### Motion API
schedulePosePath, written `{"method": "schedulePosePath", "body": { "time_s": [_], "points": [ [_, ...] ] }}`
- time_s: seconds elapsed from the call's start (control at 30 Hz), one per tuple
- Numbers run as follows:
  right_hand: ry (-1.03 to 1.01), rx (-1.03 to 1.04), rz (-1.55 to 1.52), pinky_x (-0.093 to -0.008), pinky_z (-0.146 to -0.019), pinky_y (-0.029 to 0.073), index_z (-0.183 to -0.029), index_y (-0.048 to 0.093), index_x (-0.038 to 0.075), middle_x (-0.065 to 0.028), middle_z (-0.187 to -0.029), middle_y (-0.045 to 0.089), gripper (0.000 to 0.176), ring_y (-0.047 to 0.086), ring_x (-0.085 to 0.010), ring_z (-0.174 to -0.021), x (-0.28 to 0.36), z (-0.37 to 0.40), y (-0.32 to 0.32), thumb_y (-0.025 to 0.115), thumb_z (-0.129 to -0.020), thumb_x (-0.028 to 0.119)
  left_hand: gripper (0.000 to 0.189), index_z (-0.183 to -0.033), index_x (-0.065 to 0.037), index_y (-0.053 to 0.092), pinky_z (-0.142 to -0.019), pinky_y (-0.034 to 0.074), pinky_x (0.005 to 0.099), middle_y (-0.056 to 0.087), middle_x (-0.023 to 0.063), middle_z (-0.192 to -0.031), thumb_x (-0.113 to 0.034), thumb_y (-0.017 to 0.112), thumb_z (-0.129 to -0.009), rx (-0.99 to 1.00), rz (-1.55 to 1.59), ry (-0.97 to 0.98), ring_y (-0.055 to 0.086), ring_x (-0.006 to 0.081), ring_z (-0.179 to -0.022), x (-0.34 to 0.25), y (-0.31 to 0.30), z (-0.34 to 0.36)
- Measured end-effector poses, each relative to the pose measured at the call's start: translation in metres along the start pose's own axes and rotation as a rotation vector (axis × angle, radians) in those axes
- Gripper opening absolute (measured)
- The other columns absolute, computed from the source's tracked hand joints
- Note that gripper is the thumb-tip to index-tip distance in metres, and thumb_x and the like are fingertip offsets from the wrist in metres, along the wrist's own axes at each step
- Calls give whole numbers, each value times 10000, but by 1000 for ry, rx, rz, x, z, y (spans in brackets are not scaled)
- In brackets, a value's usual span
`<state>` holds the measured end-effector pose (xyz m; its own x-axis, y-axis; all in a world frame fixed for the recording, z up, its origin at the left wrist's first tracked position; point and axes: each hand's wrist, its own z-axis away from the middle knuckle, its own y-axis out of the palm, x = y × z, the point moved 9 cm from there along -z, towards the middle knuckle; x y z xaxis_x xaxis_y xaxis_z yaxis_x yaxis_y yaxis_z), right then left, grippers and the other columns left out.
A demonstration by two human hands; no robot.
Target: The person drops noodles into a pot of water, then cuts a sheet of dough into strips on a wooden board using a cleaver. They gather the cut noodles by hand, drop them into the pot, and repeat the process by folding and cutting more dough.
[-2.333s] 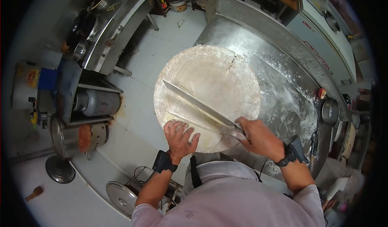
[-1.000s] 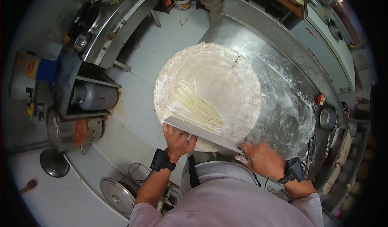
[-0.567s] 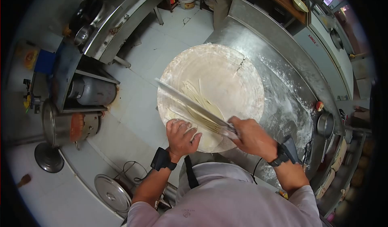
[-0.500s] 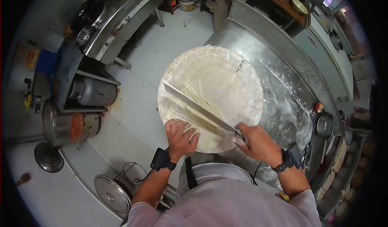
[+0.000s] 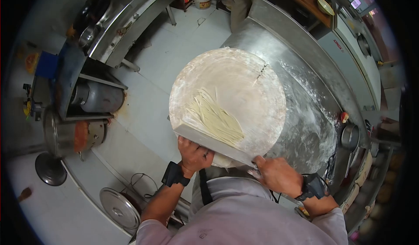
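A round wooden chopping board (image 5: 248, 85), dusted with flour, stands in front of me. Cut noodle strands (image 5: 216, 120) lie bunched on its left part. My right hand (image 5: 279, 175) is wrapped around the handle of a large, broad-bladed knife (image 5: 214, 143). The blade slants across the board's near edge, between the noodles and my left hand. My left hand (image 5: 195, 154) rests behind the blade with its fingers bent over the near edge, their tips partly hidden by the blade. A pale piece of dough sheet (image 5: 223, 161) shows beside it, mostly covered.
A floury steel worktop (image 5: 301, 127) with a raised back edge extends right of the board. A small pan (image 5: 350, 136) lies at its right end. Another person (image 5: 244, 3) stands beyond. On the left are a gas cylinder (image 5: 102, 96), a large pot (image 5: 54, 133) and lids (image 5: 120, 208).
The knife has moved from across the noodles toward me, to the board's near edge. The noodles now lie uncovered beyond the blade. My left fingers have bent and are partly behind it.
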<state>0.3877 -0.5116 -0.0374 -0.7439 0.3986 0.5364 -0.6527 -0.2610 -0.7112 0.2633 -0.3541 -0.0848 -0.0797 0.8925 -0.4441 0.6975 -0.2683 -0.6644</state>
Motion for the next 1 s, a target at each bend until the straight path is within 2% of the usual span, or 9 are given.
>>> {"method": "schedulePosePath", "body": {
  "time_s": [0.1,0.17,0.2,0.3,0.6,0.77,0.83,0.93,1.0],
  "points": [
    [-28,1,41,-527,-625,503,-1062,561,-25,-224,-702,651,360,659,-457,-695,-4,-45,-7,642,-980,317,139,-797,-94,707,-866,426,520,653,79,-935,-158,751,-681,26,-18,-2,599,328,-928,10,5,3],
    [-178,-211,-3,-544,-639,493,-1046,560,-33,-247,-710,639,339,652,-472,-722,0,-54,-41,651,-968,284,151,-815,-96,701,-860,433,512,645,90,-943,-187,766,-713,81,3,4,600,320,-927,12,4,2],
    [-180,-234,8,-544,-639,493,-1046,560,-33,-247,-710,639,339,652,-472,-722,1,-51,-48,651,-968,284,151,-815,-96,701,-860,433,512,645,90,-943,-187,766,-713,67,2,26,600,320,-927,13,4,-4],
    [9,-139,-161,-544,-648,487,-1041,559,-18,-266,-711,620,291,639,-484,-737,-6,-24,-45,664,-954,239,139,-810,-94,699,-868,434,507,644,88,-943,-165,767,-711,56,-1,26,602,317,-931,11,2,3],
    [-42,-60,-45,-536,-631,494,-1078,555,16,-215,-699,647,290,660,-454,-722,-8,11,-11,647,-973,271,157,-831,-103,732,-905,431,510,647,74,-935,-128,759,-678,-29,-29,4,600,330,-956,13,-2,6],
    [-11,18,0,-536,-616,494,-1051,552,-5,-230,-687,640,305,656,-463,-703,5,-13,-10,633,-978,280,180,-832,-88,733,-873,439,512,675,94,-979,-122,697,-659,-24,-14,7,601,362,-954,12,-3,1],
    [7,54,-1,-534,-610,494,-1039,553,-11,-236,-683,637,304,653,-468,-695,12,-39,-12,632,-977,275,155,-817,-95,722,-867,440,514,661,81,-948,-133,723,-667,7,-10,-14,600,342,-942,15,-1,3],
    [-207,-186,-41,-532,-633,502,-1011,557,-30,-253,-687,630,291,645,-479,-717,19,-79,-37,634,-968,248,144,-805,-101,712,-870,442,511,643,71,-920,-149,755,-676,48,-10,-26,599,319,-930,15,0,9],
    [-200,-252,-93,-529,-641,505,-1022,560,-22,-255,-688,627,290,645,-478,-729,16,-79,-47,649,-959,246,148,-808,-100,713,-879,443,506,640,75,-922,-154,761,-679,13,-15,9,599,315,-930,20,3,-2]
  ]
}}
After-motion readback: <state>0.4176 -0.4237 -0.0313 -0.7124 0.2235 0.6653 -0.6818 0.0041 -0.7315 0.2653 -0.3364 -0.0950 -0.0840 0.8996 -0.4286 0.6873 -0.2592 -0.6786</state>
